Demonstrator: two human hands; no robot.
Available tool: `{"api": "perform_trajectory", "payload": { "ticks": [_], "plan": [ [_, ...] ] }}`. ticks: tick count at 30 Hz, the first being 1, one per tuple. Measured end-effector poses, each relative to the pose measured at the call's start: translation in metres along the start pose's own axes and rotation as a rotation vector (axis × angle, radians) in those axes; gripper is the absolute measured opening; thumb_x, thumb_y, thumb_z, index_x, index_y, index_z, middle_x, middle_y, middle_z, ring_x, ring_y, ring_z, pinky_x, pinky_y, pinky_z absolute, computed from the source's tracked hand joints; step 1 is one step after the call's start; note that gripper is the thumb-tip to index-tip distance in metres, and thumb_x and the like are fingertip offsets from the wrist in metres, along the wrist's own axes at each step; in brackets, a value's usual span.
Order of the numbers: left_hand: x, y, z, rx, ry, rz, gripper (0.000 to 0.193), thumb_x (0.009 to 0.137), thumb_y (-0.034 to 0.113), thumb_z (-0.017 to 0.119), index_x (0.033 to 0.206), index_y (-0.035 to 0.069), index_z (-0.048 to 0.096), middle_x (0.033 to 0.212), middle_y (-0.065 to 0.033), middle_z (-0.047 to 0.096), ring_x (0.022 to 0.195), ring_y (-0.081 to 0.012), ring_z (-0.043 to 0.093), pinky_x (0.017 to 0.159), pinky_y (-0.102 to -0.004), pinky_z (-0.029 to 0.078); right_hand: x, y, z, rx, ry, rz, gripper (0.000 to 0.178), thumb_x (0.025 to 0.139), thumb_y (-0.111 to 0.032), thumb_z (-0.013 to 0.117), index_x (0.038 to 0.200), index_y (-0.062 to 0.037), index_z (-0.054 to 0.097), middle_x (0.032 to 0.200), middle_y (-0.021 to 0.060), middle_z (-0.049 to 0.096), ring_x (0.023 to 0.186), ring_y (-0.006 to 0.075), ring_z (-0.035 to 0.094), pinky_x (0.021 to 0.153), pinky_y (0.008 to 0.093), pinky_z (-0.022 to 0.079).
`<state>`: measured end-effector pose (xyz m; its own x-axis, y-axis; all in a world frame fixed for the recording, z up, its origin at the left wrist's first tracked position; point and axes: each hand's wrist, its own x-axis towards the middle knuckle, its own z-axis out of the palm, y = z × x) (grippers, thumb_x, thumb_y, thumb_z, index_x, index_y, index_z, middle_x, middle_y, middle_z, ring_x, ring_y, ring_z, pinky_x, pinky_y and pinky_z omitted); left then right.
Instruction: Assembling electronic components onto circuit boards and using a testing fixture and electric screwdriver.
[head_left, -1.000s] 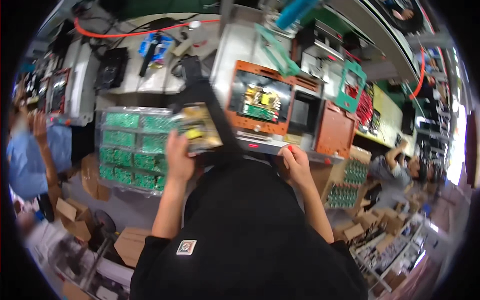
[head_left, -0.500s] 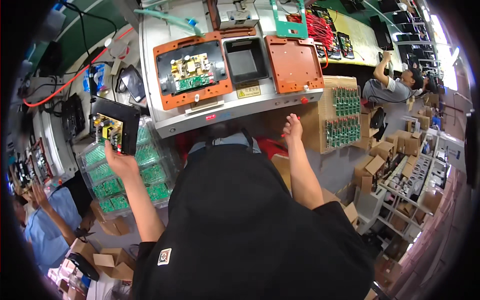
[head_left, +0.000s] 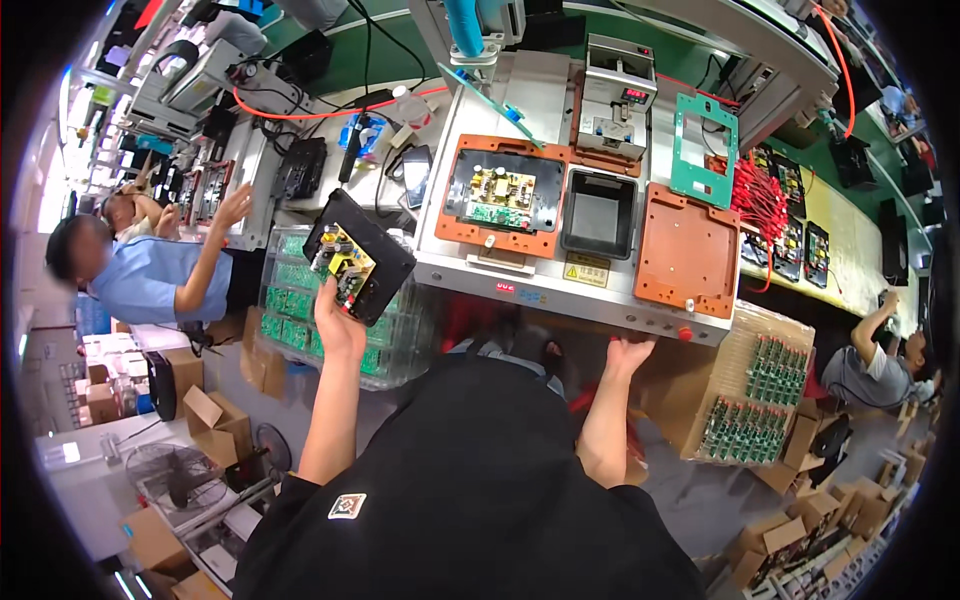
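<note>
My left hand holds a black plastic housing by its lower left side. A yellow circuit board with mounted components lies inside the housing, which is tilted beside the machine. My right hand is at the lower front edge of the machine, its fingers hidden there. On the machine top, an orange fixture carries another black housing with a yellow board and a green board. To its right are a black recessed tray and a bare orange plate.
Clear trays of green boards stand below my left hand. A cardboard sheet with rows of green boards is at the right. A green frame lies near red wires. People sit at the left and right.
The view has swung left, so the machine appears farther right. My right hand, earlier a closed fist in front of the machine, is now at its front edge. My left hand still holds the housing.
</note>
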<state>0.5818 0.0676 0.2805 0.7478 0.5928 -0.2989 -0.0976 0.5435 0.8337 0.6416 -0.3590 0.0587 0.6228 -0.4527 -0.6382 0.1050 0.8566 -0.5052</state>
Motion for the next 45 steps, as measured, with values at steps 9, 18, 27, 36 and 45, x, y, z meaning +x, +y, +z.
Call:
{"api": "perform_trajectory", "payload": {
  "ticks": [9, 18, 27, 36, 45],
  "plan": [
    [0.004, -0.014, 0.007, 0.021, 0.0, 0.017, 0.04, 0.098, 0.025, 0.05, 0.133, 0.006, 0.046, 0.13, -0.0095, 0.054, 0.12, -0.0248, 0.055, 0.101, -0.042, 0.046, 0.061, 0.004, -0.051, 0.047, -0.313, -0.005, 0.059, 0.088, -0.066, 0.051, 0.125, -0.0201, 0.056, 0.108, -0.0014, 0.059, 0.094, 0.0171, 0.056, 0.092, 0.04, 0.047],
    [0.012, -0.022, 0.004, 0.039, -0.023, 0.008, 0.038, 0.098, 0.025, 0.05, 0.131, 0.006, 0.048, 0.128, -0.0087, 0.057, 0.117, -0.0241, 0.057, 0.099, -0.0421, 0.047, 0.025, 0.006, -0.001, 0.005, -0.153, 0.056, 0.037, 0.096, -0.055, 0.048, 0.116, -0.0255, 0.058, 0.082, -0.0077, 0.054, 0.058, 0.0069, 0.04, 0.06, 0.0222, 0.04],
    [0.012, -0.034, 0.008, -0.033, -0.041, 0.01, 0.033, 0.097, 0.021, 0.053, 0.126, 0.006, 0.05, 0.119, -0.0079, 0.062, 0.106, -0.0223, 0.064, 0.091, -0.0393, 0.053, 0.038, -0.011, -0.019, -0.059, -0.274, 0.185, 0.027, 0.099, -0.046, 0.049, 0.109, -0.0225, 0.059, 0.08, -0.0067, 0.053, 0.05, 0.006, 0.032, 0.043, 0.0206, 0.028],
    [0.1, -0.049, -0.018, 0.088, 0.099, 0.161, 0.03, 0.097, 0.025, 0.058, 0.114, 0.0, 0.058, 0.101, -0.0054, 0.066, 0.085, -0.0147, 0.064, 0.075, -0.0312, 0.053, 0.017, -0.069, -0.063, -1.179, -0.176, 0.513, 0.032, 0.097, -0.038, 0.048, 0.103, -0.0091, 0.061, 0.065, -0.0035, 0.05, 0.047, 0.0066, 0.038, 0.04, 0.0209, 0.029],
    [0.169, -0.068, -0.004, 0.028, 0.138, 0.038, 0.029, 0.095, 0.023, 0.061, 0.116, 0.005, 0.055, 0.099, -0.0043, 0.066, 0.079, -0.0148, 0.065, 0.064, -0.0326, 0.054, -0.056, -0.139, -0.001, -1.84, -0.697, 0.577, 0.029, 0.096, -0.008, 0.048, 0.122, 0.0008, 0.057, 0.071, 0.0025, 0.061, 0.051, 0.0073, 0.046, 0.046, 0.0225, 0.037]
  ]
}}
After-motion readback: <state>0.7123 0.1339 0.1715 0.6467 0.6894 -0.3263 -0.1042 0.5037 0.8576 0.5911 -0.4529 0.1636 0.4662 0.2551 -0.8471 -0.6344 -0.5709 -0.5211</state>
